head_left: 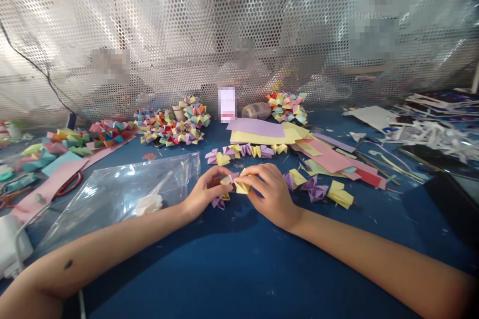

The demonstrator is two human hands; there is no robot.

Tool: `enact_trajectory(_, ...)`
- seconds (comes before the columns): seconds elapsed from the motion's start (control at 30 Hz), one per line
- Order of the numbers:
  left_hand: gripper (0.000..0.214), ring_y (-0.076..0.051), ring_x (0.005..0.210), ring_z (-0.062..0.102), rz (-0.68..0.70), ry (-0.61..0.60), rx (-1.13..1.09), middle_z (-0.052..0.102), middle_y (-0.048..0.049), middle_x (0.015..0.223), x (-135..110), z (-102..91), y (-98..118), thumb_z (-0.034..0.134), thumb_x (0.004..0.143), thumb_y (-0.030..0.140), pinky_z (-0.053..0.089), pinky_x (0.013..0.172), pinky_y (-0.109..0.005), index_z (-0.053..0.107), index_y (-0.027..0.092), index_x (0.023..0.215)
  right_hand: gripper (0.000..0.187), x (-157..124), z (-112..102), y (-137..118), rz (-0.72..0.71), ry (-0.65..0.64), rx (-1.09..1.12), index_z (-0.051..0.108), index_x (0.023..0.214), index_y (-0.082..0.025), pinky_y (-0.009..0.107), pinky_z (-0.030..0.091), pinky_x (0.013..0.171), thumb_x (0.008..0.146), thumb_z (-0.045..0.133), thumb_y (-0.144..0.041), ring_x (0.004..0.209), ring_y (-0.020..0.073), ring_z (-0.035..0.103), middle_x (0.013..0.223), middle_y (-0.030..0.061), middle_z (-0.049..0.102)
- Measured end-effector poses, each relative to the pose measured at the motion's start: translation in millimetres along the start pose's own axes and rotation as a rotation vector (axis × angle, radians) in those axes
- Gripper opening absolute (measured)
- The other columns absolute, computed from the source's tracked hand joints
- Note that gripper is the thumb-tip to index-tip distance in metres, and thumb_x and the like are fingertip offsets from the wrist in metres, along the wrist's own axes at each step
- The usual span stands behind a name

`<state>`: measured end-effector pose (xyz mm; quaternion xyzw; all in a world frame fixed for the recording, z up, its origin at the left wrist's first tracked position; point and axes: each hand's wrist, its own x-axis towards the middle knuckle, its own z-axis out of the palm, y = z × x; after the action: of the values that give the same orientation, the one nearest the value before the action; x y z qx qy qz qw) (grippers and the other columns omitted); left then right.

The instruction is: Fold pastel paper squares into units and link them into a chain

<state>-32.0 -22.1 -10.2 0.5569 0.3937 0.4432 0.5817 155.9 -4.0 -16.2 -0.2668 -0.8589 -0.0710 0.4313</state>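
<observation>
Near the middle of the blue table, my left hand (207, 190) is closed on a small cluster of folded purple and yellow paper units (220, 201). Against it, my right hand (272, 193) pinches a yellow folded paper unit (243, 186). The two papers meet between my fingertips, which hide how they join. Just right of my right hand lie a loose purple unit (315, 189) and a yellow unit (340, 194). Beyond my hands runs a row of purple and yellow folded units (246, 150).
Coloured paper sheets (258, 128) lie behind the row. Several multicoloured origami clusters (172, 127) stand at the back. On the left are a clear plastic bag (112, 187) and red-handled scissors (70, 184). White paper strips (437, 137) heap up at the right, near a dark phone (419, 157).
</observation>
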Motion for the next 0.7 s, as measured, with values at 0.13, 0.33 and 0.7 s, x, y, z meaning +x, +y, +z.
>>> enact_trajectory(0.13,0.030,-0.010,0.071,0.054,-0.013,0.013,0.024,0.057,0.0006,0.080,0.9,1.0,-1.9,0.069,0.070,0.027,0.043,0.063,-0.021,0.047,0.017,0.089,0.028,0.9,-0.4,-1.0,-0.041,-0.002,0.000,0.058,0.100,-0.026,0.037,0.040,0.076,0.082,0.049,-0.006,0.085,0.0186,0.054,0.095,0.0037,0.062)
enact_trajectory(0.33,0.022,-0.011,0.074,0.052,0.004,0.051,0.047,0.055,0.0013,0.079,0.4,3.5,-0.6,0.062,0.076,0.032,0.041,0.069,-0.022,0.049,0.017,0.086,0.031,1.1,-1.9,-1.5,-0.056,0.004,0.006,0.059,0.098,-0.026,0.037,0.040,0.078,0.080,0.048,-0.004,0.084,0.0180,0.053,0.092,0.0027,0.063)
enact_trajectory(0.7,0.015,-0.009,0.068,0.051,-0.051,0.068,-0.010,0.053,0.0017,0.081,0.1,1.3,1.8,0.050,0.072,0.018,0.039,0.059,-0.018,0.053,0.017,0.087,0.031,-2.5,-1.1,-2.5,-0.090,-0.017,-0.009,0.064,0.091,-0.026,0.043,0.035,0.091,0.074,0.052,-0.003,0.082,0.0163,0.053,0.088,0.0010,0.061)
